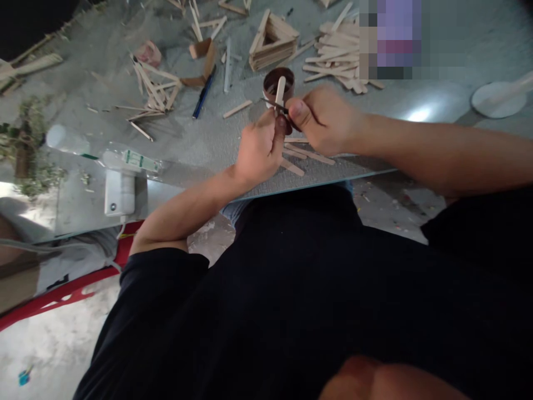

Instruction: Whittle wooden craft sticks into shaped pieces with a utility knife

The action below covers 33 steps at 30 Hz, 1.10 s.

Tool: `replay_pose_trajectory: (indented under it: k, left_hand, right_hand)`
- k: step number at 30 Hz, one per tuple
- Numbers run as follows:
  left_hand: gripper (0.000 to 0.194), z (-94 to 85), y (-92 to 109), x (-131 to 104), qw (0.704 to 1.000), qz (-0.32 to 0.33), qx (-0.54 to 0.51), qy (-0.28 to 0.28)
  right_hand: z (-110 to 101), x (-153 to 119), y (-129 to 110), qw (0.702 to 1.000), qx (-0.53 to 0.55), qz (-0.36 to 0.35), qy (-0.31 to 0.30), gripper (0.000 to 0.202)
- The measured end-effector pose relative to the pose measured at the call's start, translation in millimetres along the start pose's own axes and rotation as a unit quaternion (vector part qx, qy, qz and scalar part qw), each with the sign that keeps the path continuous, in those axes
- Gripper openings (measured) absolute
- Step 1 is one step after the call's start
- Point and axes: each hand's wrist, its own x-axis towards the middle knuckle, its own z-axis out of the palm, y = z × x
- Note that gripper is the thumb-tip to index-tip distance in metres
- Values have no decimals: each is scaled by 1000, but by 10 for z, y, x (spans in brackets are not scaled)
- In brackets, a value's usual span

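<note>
Fingers of the left hand (261,147) pinch a flat, round-ended wooden stick (281,86) — those of the right hand (327,119) grip a slim, dark tool (285,110) across it.

No legible text, bottle label (142,161) unreadable

The stick (281,89) looks smooth, matt, wooden.

I'm likely in a craft workshop, though the edges are dim: stick triangle (275,54) at twelve o'clock, loose sticks (339,53) at one.
</note>
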Motion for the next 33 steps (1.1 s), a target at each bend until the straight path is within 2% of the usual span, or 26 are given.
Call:
replay_pose_trajectory:
  k: [4, 7, 12, 15, 18, 23, 29, 33]
  left_hand:
    - [61, -19, 65, -6, 1000, 14, 3, 1]
    - [59, 4, 85, -24, 1000, 1, 0, 23]
    - [61, 99, -61, -9, 997, -29, -22, 61]
    - [63, 122, -146, 1, 997, -20, -40, 57]
    - [54, 116, -145, 0, 998, -19, -28, 44]
    - [62, 154, -168, 67, 992, -30, -99, 67]
    - [56, 137, -150, 87, 987, -57, -137, 63]
    - [57, 106, -145, 94, 982, -59, -169, 55]
  right_hand:
    - [23, 6, -3, 1000, -8, -4, -2, 70]
    - [30, 5, -6, 1000, -13, -3, -1, 68]
    - [44, 18, 2, 1000, -24, 7, -2, 70]
    - [61, 27, 11, 1000, -19, 20, 7, 70]
    - [70, 37, 13, 999, 1, 37, 16, 68]
    - [61, 70, 4, 998, 3, 49, 39, 72]
    - [37, 70, 13, 997, 57, 25, 46, 73]
    - [2, 68, 36, 992, 122, -1, 11, 70]
